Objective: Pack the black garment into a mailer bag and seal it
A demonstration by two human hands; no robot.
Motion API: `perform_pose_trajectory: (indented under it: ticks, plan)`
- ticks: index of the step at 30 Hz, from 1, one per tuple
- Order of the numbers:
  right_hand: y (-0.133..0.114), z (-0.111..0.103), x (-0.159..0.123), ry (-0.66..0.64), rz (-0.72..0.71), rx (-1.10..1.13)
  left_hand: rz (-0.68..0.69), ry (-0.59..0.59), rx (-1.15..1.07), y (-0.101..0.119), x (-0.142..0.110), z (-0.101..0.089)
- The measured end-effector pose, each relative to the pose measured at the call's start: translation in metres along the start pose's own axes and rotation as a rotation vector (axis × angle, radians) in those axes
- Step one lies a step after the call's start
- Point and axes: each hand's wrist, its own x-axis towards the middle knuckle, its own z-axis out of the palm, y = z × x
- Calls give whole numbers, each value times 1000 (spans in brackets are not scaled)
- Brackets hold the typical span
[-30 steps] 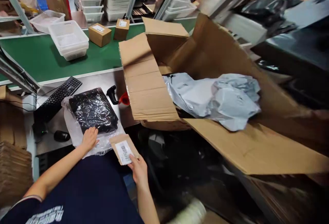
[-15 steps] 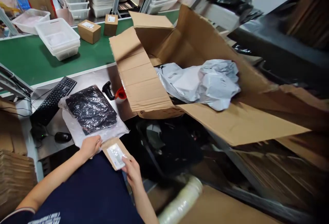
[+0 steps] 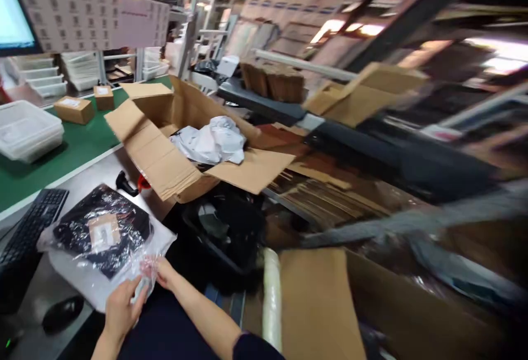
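A plastic bag (image 3: 78, 277), clear to whitish, lies on the metal worktop with a black folded item (image 3: 78, 228) inside it. A small brown packet with a white label (image 3: 104, 232) rests over the black item; whether it is under the film I cannot tell. My left hand (image 3: 122, 305) is closed on the bag's near edge, thumb and fingers pinching the film. Just right of it, my right hand (image 3: 160, 271) also pinches the bag's near right part, its fingertips partly blurred.
An open carton (image 3: 144, 148) with a grey-white plastic parcel (image 3: 214, 140) stands beyond the worktop. Left are a keyboard (image 3: 33, 222) and mouse (image 3: 62, 314). White baskets (image 3: 28, 129) and small boxes (image 3: 74, 109) sit on the green belt. A black bin (image 3: 231, 228) stands right.
The labelled packet has gone from my hands onto the black item. Both hands now hold the bag's near edge. My view has swung up and to the right.
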Motion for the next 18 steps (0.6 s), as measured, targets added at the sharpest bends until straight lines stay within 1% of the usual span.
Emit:
perform_pose_trajectory:
  ticks: [2,3,4,5,6,7,8,9,10,11,12,13,15,16,17,18]
  plan:
    - [-6,-68,-3,169,38,15,8,150,-9,-22,6,2]
    - [-17,-106,-1,267,45,35,21,207,12,-31,11,0]
    - [-32,-145,3,374,18,71,45,259,50,-38,18,-4]
    - [-53,-184,8,475,-33,118,84,316,100,-40,28,-9]
    - [-78,-220,16,565,-90,169,139,377,148,-38,40,-16]
    - [-105,-252,25,639,-163,223,212,440,188,-31,55,-23]
    - [-132,-281,36,690,-243,277,294,484,219,-18,73,-31]
    - [-160,-304,49,722,-318,329,387,506,238,0,94,-38]
    - [-186,-323,64,733,-391,375,477,517,250,25,117,-42]
    - [-210,-337,81,726,-459,418,554,521,259,54,142,-43]
    - [-233,-349,99,707,-517,455,625,516,271,86,168,-40]
    - [-252,-358,118,680,-567,486,688,510,285,120,193,-33]
    - [-285,-373,159,631,-632,537,758,482,338,183,242,-7]
    - [-297,-380,179,614,-647,557,768,456,376,210,264,8]
    - [-307,-388,200,603,-648,576,797,426,404,231,283,24]
    - [-314,-396,219,597,-642,594,849,388,414,247,301,38]
